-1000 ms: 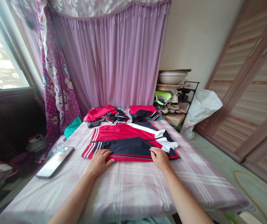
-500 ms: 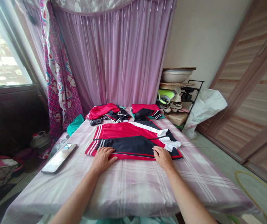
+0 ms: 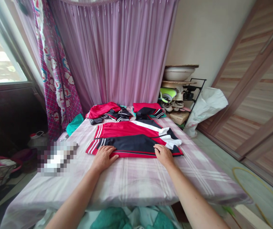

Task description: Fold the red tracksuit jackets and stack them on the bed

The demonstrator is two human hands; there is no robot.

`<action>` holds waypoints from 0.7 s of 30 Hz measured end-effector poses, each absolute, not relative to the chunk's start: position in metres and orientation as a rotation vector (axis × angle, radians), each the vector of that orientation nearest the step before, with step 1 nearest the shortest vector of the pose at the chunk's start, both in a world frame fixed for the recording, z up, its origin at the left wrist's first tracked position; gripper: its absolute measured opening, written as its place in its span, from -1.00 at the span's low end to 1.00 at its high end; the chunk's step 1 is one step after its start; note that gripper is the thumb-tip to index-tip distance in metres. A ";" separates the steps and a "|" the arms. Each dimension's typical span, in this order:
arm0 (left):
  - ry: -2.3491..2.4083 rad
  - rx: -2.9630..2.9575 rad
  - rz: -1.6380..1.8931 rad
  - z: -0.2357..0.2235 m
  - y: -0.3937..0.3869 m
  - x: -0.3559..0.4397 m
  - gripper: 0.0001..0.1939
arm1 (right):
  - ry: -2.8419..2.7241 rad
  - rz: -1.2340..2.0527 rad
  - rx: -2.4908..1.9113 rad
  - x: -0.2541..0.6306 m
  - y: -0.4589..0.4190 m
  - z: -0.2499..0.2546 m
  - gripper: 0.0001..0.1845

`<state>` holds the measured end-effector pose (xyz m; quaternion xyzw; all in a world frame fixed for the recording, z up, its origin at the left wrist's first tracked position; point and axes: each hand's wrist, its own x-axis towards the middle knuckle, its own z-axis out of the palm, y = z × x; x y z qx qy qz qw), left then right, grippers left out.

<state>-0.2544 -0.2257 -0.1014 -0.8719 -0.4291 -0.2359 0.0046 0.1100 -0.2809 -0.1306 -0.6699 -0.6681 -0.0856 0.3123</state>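
Observation:
A red, black and white sports jacket [image 3: 131, 140] lies folded flat on a bed covered by a pale pink checked sheet [image 3: 131, 184]. My left hand [image 3: 103, 156] rests palm down on the jacket's near left edge, fingers stretched out. On the near right edge my right hand [image 3: 163, 155] lies flat, fingers slightly bent. Neither hand holds anything. Two more red and black garments, one crumpled [image 3: 107, 113] and one folded [image 3: 148, 112], sit at the far end of the bed.
A blurred flat object [image 3: 57, 157] lies on the bed's left side. Purple curtains [image 3: 117, 57] hang behind. A shoe rack [image 3: 179, 95] with a basin and a white bag [image 3: 205, 108] stand at the right, beside wooden wardrobe doors [image 3: 257, 89]. Teal cloth [image 3: 117, 219] shows below.
Both hands have stayed flat on the jacket's near edge. The view has tilted down a little, bringing the teal cloth below the bed edge into sight.

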 end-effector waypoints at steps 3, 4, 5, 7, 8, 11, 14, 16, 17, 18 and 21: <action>-1.333 -2.722 -0.735 -0.103 -0.225 -0.255 -0.51 | -1.787 -0.196 -1.785 0.111 -0.281 -0.125 -0.68; -1.330 -2.721 -0.732 -0.104 -0.224 -0.255 -0.51 | -1.791 -0.189 -1.786 0.112 -0.281 -0.125 -0.69; -1.329 -2.720 -0.730 -0.104 -0.224 -0.255 -0.50 | -1.793 -0.187 -1.784 0.113 -0.281 -0.124 -0.69; -1.330 -2.721 -0.729 -0.103 -0.224 -0.255 -0.49 | -1.786 -0.196 -1.769 0.113 -0.281 -0.125 -0.69; -1.333 -2.723 -0.725 -0.103 -0.224 -0.255 -0.48 | -1.781 -0.202 -1.760 0.113 -0.281 -0.126 -0.69; -1.344 -2.738 -0.701 -0.102 -0.224 -0.255 -0.47 | -1.783 -0.199 -1.737 0.114 -0.281 -0.128 -0.69; -1.348 -2.752 -0.682 -0.101 -0.224 -0.255 -0.46 | -1.795 -0.184 -1.733 0.123 -0.283 -0.125 -0.68; -1.356 -2.756 -0.686 -0.100 -0.223 -0.255 -0.46 | -1.758 -0.210 -1.778 0.135 -0.286 -0.123 -0.68; -1.367 -2.754 -0.688 -0.099 -0.223 -0.255 -0.47 | -1.716 -0.236 -1.820 0.142 -0.289 -0.122 -0.68; -1.384 -2.749 -0.687 -0.099 -0.224 -0.255 -0.48 | -1.664 -0.265 -1.871 0.149 -0.292 -0.121 -0.68; -1.448 -2.718 -0.670 -0.096 -0.225 -0.253 -0.50 | -1.548 -0.313 -2.013 0.170 -0.302 -0.120 -0.69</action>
